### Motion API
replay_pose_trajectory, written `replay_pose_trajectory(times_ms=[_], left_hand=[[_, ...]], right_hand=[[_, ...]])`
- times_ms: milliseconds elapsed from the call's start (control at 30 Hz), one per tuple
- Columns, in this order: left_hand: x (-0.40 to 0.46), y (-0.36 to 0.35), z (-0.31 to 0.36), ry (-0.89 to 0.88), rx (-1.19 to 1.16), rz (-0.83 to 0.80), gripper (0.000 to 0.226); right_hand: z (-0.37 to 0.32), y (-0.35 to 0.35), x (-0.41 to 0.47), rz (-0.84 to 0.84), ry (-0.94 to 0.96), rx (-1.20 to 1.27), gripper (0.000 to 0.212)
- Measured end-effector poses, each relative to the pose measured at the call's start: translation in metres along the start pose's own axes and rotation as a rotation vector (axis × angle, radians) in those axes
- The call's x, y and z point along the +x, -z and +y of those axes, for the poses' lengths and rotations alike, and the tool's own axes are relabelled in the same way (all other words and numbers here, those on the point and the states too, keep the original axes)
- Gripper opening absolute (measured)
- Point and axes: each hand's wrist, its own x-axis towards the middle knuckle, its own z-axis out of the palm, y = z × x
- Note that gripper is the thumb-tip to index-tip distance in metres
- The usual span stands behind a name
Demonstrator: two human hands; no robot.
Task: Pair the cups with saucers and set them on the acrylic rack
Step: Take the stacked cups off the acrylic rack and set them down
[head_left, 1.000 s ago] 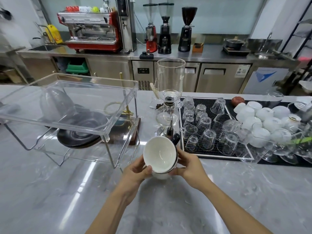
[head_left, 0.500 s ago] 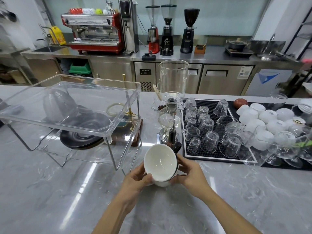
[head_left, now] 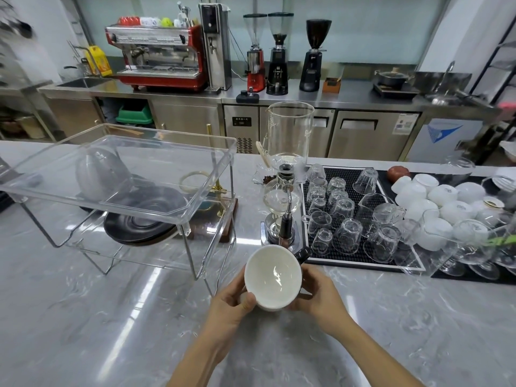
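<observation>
Right now, hands: both are up over the grey marble worktop (head_left: pixel 83 317), sharing one cup.
Left hand (head_left: pixel 231 304): fingers curled against the cup's lower left side, thumb lying on the rim.
Right hand (head_left: pixel 321 296): wrapped round the cup's right side, fingers mostly hidden behind it.
White cup (head_left: pixel 273 277): held tilted, its bare inside facing the camera; a dark edge shows along its right rim, and I cannot tell whether that is a saucer.
Acrylic rack (head_left: pixel 117 188): stands on the worktop to the left of the hands, a clear tray on thin metal legs.
Black saucers (head_left: pixel 139 222): stacked under the rack's top tray, with a pale domed piece behind them, blurred through the plastic.
Siphon coffee maker (head_left: pixel 284 185): upright just beyond the cup.
Black mat (head_left: pixel 391 188): to the right, carrying upturned glasses (head_left: pixel 346 219).
White cups (head_left: pixel 435 199): clustered upside down further right, well apart from the rack.
</observation>
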Motion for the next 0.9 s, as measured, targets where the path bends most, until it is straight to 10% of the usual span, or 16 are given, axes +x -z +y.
replay_pose_trajectory(times_ms=[367,900], left_hand=[[-0.005,0.001,-0.001,-0.042,0.088,0.034,0.071],[-0.036,0.001,0.002,-0.053,0.285,0.136,0.109]], right_hand=[[-0.016,-0.009,-0.017,-0.006,0.011,-0.056,0.088],[-0.019,-0.005,-0.054,0.122,-0.04,-0.209,0.1]])
